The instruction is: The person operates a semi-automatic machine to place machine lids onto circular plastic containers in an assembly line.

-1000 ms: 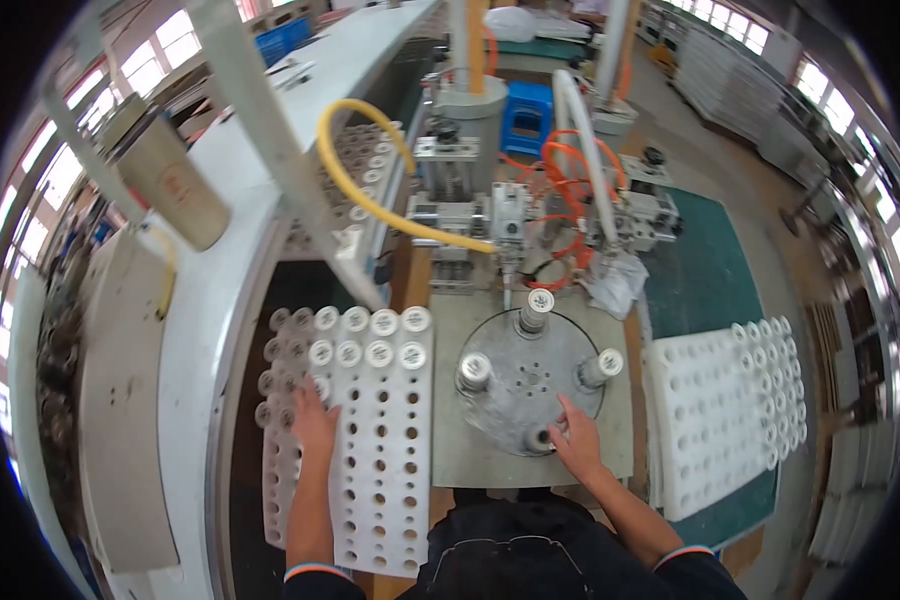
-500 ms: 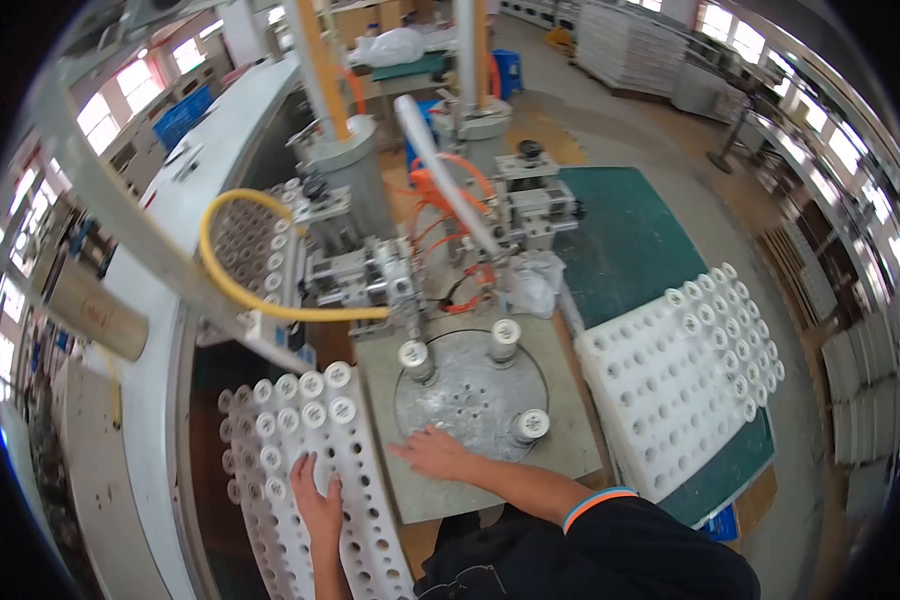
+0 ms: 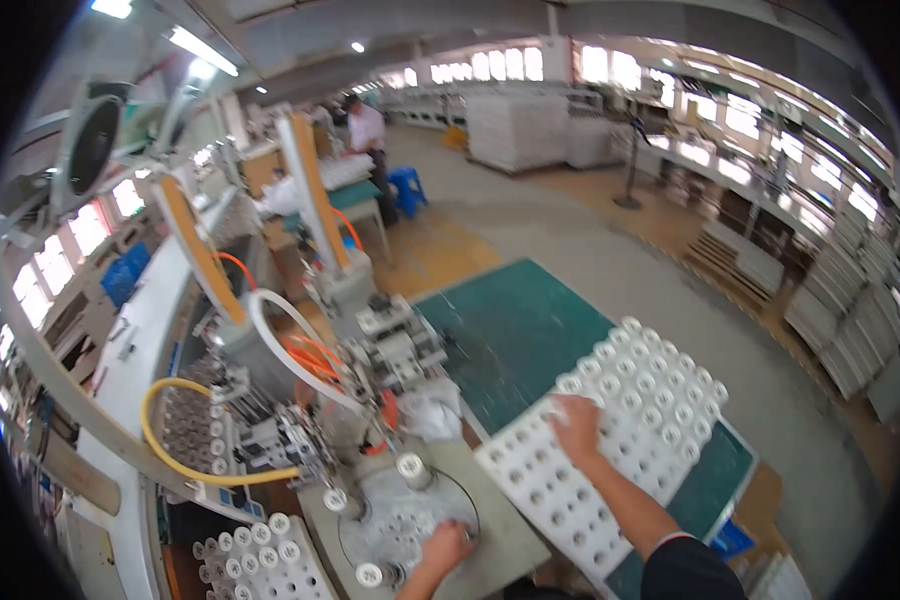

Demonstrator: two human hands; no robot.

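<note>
My right hand (image 3: 576, 430) is over the upper left part of the right white rack (image 3: 530, 490), fingers drawn together beside a row of white-topped cylinders (image 3: 645, 380); what they grip is blurred. My left hand (image 3: 446, 548) is closed at the right side of the round metal plate (image 3: 400, 520), its fingertips hiding whatever they grip. Three white-topped cylinders stand on that plate: one at its left (image 3: 340, 502), one at its top (image 3: 413, 470) and one at its lower left (image 3: 373, 574). The left white rack (image 3: 295, 578) holds more cylinders.
Metal clamping units (image 3: 400, 350) with orange hoses and a yellow hose (image 3: 160, 440) stand behind the plate. A green board (image 3: 520, 330) lies under the right rack. Further back are a person (image 3: 366, 130) at a table and a blue stool (image 3: 407, 190).
The view has swung right and up. My right hand has gone from the round plate to the right rack, my left hand from the left rack to the plate. A cylinder now stands at the plate's lower left.
</note>
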